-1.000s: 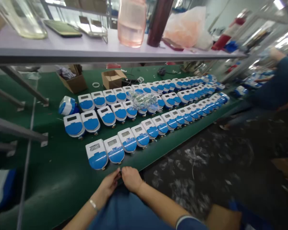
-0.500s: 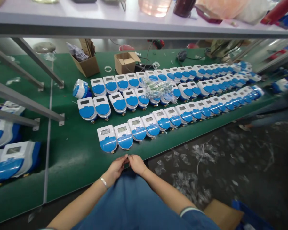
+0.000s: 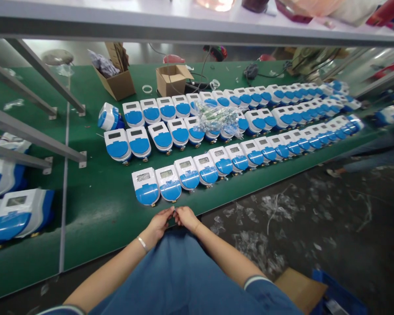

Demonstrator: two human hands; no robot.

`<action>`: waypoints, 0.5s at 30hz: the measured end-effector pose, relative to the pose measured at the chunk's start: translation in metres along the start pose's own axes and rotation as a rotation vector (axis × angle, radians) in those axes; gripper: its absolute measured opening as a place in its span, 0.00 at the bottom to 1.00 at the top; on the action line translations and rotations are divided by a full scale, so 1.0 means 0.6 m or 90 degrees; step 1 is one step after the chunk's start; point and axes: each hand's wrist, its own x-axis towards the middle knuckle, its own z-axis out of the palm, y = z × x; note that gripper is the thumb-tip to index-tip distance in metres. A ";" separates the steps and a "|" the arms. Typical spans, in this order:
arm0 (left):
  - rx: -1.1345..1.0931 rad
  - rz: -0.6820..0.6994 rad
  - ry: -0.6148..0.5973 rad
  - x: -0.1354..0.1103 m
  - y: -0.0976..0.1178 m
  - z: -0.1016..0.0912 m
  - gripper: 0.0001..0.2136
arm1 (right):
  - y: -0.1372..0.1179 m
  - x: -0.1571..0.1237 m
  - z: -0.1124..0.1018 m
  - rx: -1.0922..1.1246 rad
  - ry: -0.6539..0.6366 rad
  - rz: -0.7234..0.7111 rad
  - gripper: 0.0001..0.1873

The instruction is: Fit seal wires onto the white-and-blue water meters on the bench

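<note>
My left hand (image 3: 159,224) and my right hand (image 3: 186,217) meet fingertip to fingertip at the front edge of the green conveyor belt (image 3: 98,205), over my blue lap. Both pinch something tiny between them that I cannot make out. A thin bracelet circles my left wrist. Just beyond my fingers lies the nearest white-and-blue meter (image 3: 145,187), first in a long front row of meters (image 3: 249,151). Two more rows (image 3: 170,131) lie behind it. A clear bag of small parts (image 3: 218,117) rests on the middle rows.
Two open cardboard boxes (image 3: 116,78) (image 3: 171,78) stand at the belt's far side with cables and rings of tape. A grey shelf (image 3: 184,26) spans overhead on slanted struts (image 3: 36,140). More meters (image 3: 16,214) lie at the left. Scraps litter the dark floor (image 3: 298,227).
The camera has tilted down and left, so the belt and left-hand meters show more. My hands stay joined at the belt edge, pinching as before.
</note>
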 end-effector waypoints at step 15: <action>-0.043 0.021 0.005 0.017 -0.003 0.018 0.17 | -0.004 0.007 -0.009 -0.174 0.123 -0.076 0.10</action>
